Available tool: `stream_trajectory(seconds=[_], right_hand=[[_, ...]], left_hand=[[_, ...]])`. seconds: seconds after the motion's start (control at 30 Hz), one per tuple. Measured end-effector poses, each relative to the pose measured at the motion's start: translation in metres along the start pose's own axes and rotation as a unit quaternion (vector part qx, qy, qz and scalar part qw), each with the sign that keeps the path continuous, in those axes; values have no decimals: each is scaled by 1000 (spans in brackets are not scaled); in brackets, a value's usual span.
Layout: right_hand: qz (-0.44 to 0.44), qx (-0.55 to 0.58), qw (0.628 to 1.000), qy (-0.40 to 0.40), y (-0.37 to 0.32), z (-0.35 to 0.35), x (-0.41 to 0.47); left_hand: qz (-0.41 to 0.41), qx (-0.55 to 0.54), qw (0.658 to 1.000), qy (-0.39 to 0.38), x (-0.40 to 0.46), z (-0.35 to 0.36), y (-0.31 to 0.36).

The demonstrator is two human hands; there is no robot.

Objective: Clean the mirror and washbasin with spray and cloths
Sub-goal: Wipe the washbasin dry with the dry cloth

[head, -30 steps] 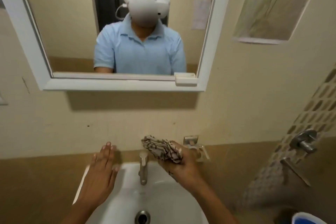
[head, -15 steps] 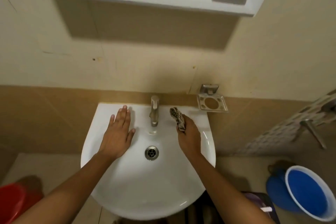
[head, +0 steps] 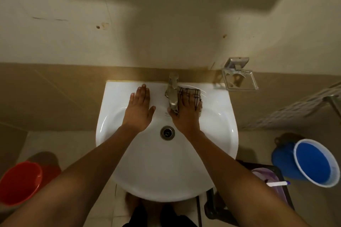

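Fingers (head: 190, 98) of the right hand (head: 186, 112) lie flat, pressing the cloth (head: 191, 92) on the washbasin (head: 217, 134) beside the tap (head: 172, 92). Left hand (head: 139, 110) rests flat too. Farther back, a blurry soap dish (head: 239, 81), maybe empty.

Left hand (head: 139, 109) flat on washbasin (head: 166, 171) left of tap (head: 172, 91); right hand (head: 186, 111) pressing checked cloth (head: 190, 93) just right of tap.
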State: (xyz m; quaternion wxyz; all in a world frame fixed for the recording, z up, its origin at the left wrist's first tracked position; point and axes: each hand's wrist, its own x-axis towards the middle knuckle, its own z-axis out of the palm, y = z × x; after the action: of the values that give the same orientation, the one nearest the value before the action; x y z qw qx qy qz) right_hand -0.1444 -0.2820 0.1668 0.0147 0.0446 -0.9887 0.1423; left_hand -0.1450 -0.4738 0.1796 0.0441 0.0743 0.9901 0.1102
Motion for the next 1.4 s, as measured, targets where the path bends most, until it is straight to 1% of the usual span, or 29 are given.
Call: stream_trajectory(seconds=[0.07, 0.2, 0.3, 0.4, 0.53, 0.6, 0.7, 0.8, 0.93, 1.0, 1.07, 1.13, 1.23, 1.33, 1.4], right_hand=[[-42, -33, 999, -1, 13, 0, -4], [-103, -102, 987, -67, 47, -8, 3], [-119, -113, 982, -96, 66, -19, 18], [-114, -111, 981, -107, 77, -30, 25], [-81, -101, 987, -99, 89, -39, 23], [-45, -93, 991, -91, 98, -42, 21], [48, -71, 995, -59, 113, -46, 16], [136, -36, 990, -31, 124, -50, 5], [161, -36, 986, -22, 121, -44, -2], [145, -45, 988, -20, 114, -38, 5], [98, -57, 993, -20, 102, -31, 15], [40, -64, 996, -37, 84, -26, 21], [-26, -40, 998, -38, 58, -16, 32], [-57, -22, 997, -49, 39, -10, 39], [-63, -14, 997, -39, 32, -7, 38]], left_hand=[[1, -3, 1000, -10, 2, 5, -3], [-3, 2, 1000, -16, 4, 14, -8], [-4, 11, 1000, -8, 5, 16, -9], [-3, 10, 1000, 2, 5, 16, -7], [7, 8, 1000, 4, 5, 16, -12], [11, 6, 1000, 2, 5, 15, -13], [11, -1, 1000, 2, 4, 13, -11], [7, -2, 1000, -1, 3, 11, -10], [2, -1, 1000, -6, 4, 11, -11], [3, -3, 1000, -9, 3, 11, -11], [5, -4, 1000, -9, 3, 10, -13], [9, -1, 1000, -13, 2, 9, -14], [14, -3, 1000, -19, 3, 8, -16], [20, -9, 999, -23, 2, 6, -18], [27, -7, 999, -26, 1, 4, -20]])
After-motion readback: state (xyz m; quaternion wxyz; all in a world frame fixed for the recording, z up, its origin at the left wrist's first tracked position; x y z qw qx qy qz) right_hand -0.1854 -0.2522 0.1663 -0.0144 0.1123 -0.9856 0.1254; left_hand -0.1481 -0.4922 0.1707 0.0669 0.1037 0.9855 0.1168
